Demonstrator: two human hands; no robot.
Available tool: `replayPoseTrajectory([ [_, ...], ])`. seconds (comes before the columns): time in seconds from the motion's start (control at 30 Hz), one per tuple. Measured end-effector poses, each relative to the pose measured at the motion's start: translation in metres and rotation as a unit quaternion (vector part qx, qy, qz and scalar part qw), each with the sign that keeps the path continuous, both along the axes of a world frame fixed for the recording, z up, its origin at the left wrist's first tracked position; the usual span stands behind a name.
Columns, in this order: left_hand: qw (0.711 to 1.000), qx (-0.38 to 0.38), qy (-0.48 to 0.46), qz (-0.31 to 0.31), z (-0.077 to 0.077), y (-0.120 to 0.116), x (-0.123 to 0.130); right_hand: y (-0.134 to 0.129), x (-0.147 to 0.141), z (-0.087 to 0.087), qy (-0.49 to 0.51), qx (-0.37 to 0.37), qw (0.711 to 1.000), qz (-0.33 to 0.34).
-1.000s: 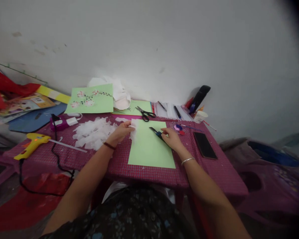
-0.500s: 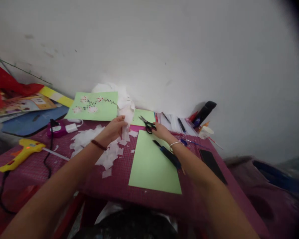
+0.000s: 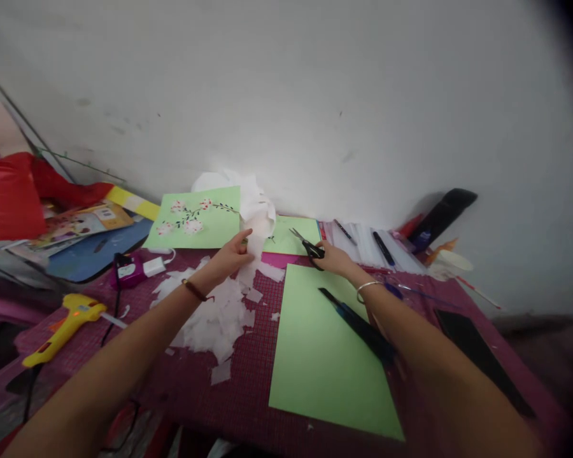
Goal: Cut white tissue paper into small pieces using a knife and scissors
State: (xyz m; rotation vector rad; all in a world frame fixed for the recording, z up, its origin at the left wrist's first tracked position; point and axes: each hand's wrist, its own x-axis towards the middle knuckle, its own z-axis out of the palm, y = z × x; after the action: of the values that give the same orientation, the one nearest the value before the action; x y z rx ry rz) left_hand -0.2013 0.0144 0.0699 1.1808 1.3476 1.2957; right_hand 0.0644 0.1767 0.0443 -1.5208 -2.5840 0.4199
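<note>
My left hand [image 3: 233,256] is closed at the edge of a white tissue sheet [image 3: 258,222], fingers pinched on it, above a pile of torn white scraps [image 3: 214,321]. In my right hand [image 3: 333,256] are black-handled scissors [image 3: 310,247], blades parted and pointing up-left over a smaller green sheet [image 3: 298,230]. Beneath my right forearm lies a large green sheet [image 3: 315,356] with a dark cutter [image 3: 358,327] on it. The green card with pink blossoms [image 3: 200,222] leans behind my left hand.
A yellow glue gun [image 3: 67,321] and a purple plug block [image 3: 130,270] are at the left. Pens [image 3: 383,248] lie on clear sleeves at the back right, near a black strip [image 3: 480,356]. Red fabric [image 3: 12,197] hangs far left.
The view has shifted, so the table appears larger and lower. Both hands keep their places by the tissue and scissors; the scissors remain in my right hand.
</note>
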Motion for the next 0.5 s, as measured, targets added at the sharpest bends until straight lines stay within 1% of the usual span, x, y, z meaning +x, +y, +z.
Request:
replayPoseTrajectory([
  [0.07, 1.0, 0.012, 0.024, -0.003, -0.001, 0.014, 0.0, -0.007, 0.012, 0.006, 0.033, -0.012, 0.999, 0.027],
  [0.1, 0.999, 0.019, 0.035, -0.005, -0.002, 0.021, 0.0, -0.012, 0.019, 0.008, 0.053, -0.012, 0.997, 0.053],
  [0.17, 0.998, 0.028, 0.05, -0.009, -0.003, 0.033, 0.001, -0.024, 0.032, 0.009, 0.076, 0.003, 0.992, 0.104],
  [0.23, 0.998, 0.034, 0.06, -0.011, -0.004, 0.042, 0.001, -0.033, 0.043, 0.005, 0.068, 0.034, 0.989, 0.13],
  [0.3, 0.997, 0.043, 0.066, -0.007, -0.004, 0.047, 0.002, -0.038, 0.051, -0.001, 0.048, 0.061, 0.989, 0.13],
  [0.37, 0.997, 0.044, 0.059, 0.001, -0.004, 0.051, 0.002, -0.036, 0.055, -0.008, 0.039, 0.075, 0.989, 0.118],
  [0.43, 0.998, 0.042, 0.037, 0.021, -0.001, 0.052, 0.0, -0.03, 0.056, -0.013, 0.035, 0.083, 0.992, 0.091],
  [0.5, 0.997, 0.044, 0.003, 0.056, 0.003, 0.051, -0.004, -0.019, 0.052, -0.017, 0.024, 0.089, 0.994, 0.062],
])
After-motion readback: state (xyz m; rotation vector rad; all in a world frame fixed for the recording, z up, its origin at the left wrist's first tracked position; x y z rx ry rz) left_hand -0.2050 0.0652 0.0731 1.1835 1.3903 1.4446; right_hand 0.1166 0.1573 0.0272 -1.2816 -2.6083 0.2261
